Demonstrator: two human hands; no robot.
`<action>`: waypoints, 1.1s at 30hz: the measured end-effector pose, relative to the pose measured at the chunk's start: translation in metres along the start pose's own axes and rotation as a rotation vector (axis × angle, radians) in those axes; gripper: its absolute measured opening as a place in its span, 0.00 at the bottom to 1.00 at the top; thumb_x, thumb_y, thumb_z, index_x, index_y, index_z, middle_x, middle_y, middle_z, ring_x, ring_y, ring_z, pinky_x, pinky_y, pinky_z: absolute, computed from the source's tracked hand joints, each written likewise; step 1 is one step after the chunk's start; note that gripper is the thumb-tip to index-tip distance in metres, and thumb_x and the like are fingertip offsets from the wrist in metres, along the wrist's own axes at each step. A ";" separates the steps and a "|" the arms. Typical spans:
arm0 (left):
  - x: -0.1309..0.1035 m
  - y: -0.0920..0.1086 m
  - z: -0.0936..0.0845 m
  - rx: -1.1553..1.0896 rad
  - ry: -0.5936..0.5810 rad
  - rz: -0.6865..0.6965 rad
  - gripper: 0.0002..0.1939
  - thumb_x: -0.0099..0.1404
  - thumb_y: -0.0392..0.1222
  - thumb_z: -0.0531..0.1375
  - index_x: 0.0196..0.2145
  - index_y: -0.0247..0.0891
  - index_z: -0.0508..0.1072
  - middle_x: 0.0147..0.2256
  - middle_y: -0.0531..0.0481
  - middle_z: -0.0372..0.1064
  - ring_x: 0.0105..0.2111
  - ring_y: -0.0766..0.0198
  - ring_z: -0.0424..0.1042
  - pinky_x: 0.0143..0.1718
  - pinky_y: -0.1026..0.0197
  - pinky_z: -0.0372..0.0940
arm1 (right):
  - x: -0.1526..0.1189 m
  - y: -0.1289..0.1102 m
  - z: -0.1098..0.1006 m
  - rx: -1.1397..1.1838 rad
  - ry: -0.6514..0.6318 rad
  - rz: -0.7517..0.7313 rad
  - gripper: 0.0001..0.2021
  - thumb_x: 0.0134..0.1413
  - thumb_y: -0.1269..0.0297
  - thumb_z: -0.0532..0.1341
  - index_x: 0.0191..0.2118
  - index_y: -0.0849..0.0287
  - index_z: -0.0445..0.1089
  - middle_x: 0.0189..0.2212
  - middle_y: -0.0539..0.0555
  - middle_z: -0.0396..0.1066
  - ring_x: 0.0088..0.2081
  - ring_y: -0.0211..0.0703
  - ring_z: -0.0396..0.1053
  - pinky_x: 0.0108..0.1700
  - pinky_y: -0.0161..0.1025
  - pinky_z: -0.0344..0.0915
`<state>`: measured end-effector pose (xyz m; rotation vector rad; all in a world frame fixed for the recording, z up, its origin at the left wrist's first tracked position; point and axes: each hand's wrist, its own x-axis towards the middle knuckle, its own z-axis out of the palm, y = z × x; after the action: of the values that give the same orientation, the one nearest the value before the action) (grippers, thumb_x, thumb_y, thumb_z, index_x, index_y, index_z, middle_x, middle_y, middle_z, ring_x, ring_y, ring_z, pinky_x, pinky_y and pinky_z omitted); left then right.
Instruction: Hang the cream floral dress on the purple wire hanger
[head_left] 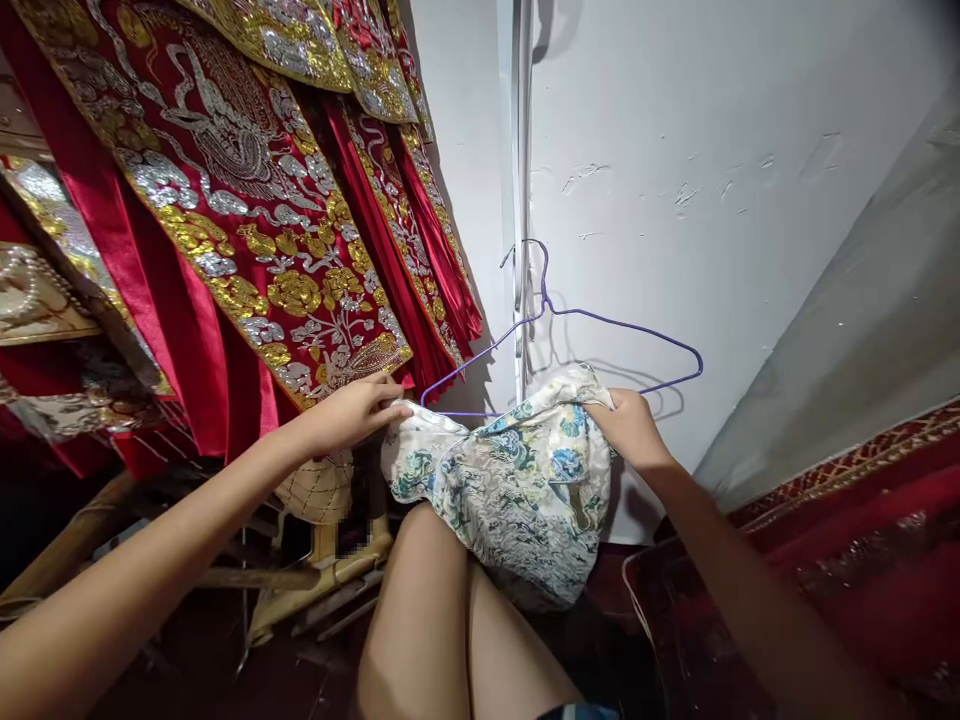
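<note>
A white garment with a blue and green floral print is stretched between my two hands, above and in front of my knees. My left hand pinches its upper left edge between thumb and fingers. On the other side, my right hand is closed on its upper right edge, with the fingertips hidden in the cloth. Just behind the garment is a purple wire hanger, its hook at a vertical metal strip on the wall. The garment's top covers part of the hanger's lower bar, and I cannot tell whether the two are joined.
Red embroidered costumes with gold and silver sequins hang at the left. Below them stand bamboo furniture and a round woven item. A white wall rises behind, with a vertical metal strip. Red patterned cloth lies at right.
</note>
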<state>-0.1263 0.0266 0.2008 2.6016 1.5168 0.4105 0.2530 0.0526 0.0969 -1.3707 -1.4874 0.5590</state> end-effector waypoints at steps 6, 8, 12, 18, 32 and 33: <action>0.027 0.030 0.009 -0.258 0.383 -0.033 0.16 0.71 0.51 0.52 0.28 0.40 0.58 0.29 0.52 0.59 0.31 0.62 0.60 0.35 0.60 0.58 | -0.006 -0.004 0.013 0.050 0.014 0.022 0.19 0.45 0.55 0.58 0.19 0.53 0.46 0.18 0.45 0.43 0.24 0.34 0.44 0.24 0.35 0.40; 0.042 0.040 0.018 -0.354 0.439 -0.030 0.15 0.71 0.49 0.51 0.28 0.40 0.57 0.28 0.53 0.57 0.30 0.63 0.59 0.34 0.61 0.57 | -0.008 -0.003 0.018 0.078 0.007 0.033 0.18 0.44 0.54 0.58 0.19 0.54 0.48 0.18 0.46 0.44 0.24 0.35 0.45 0.24 0.35 0.41; 0.069 0.051 0.032 -0.334 0.439 0.025 0.14 0.71 0.46 0.51 0.28 0.40 0.57 0.28 0.53 0.57 0.31 0.63 0.59 0.36 0.60 0.57 | -0.016 -0.002 0.024 0.107 0.033 0.034 0.17 0.45 0.54 0.59 0.18 0.55 0.50 0.18 0.46 0.46 0.24 0.35 0.47 0.24 0.34 0.44; 0.059 0.026 0.030 -0.144 0.347 0.116 0.15 0.72 0.48 0.51 0.29 0.40 0.60 0.32 0.50 0.61 0.35 0.60 0.63 0.41 0.58 0.61 | -0.008 -0.002 0.006 0.079 0.011 0.025 0.18 0.46 0.56 0.60 0.18 0.55 0.50 0.17 0.45 0.47 0.23 0.35 0.47 0.23 0.34 0.44; 0.052 0.039 0.034 -0.139 0.394 0.031 0.12 0.72 0.48 0.52 0.36 0.39 0.68 0.24 0.55 0.65 0.24 0.65 0.62 0.31 0.63 0.56 | -0.006 -0.008 0.000 -0.049 0.019 0.011 0.20 0.48 0.52 0.58 0.18 0.54 0.50 0.17 0.46 0.46 0.24 0.35 0.47 0.24 0.35 0.43; 0.057 0.048 0.037 -0.194 0.440 0.034 0.11 0.72 0.47 0.52 0.35 0.39 0.67 0.23 0.56 0.63 0.24 0.65 0.61 0.31 0.63 0.55 | -0.007 -0.007 0.002 -0.053 0.015 0.007 0.19 0.48 0.52 0.58 0.18 0.54 0.50 0.17 0.46 0.46 0.24 0.35 0.47 0.24 0.35 0.44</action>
<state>-0.0491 0.0539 0.1863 2.4929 1.4503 1.1345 0.2465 0.0448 0.0998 -1.4180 -1.4951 0.5156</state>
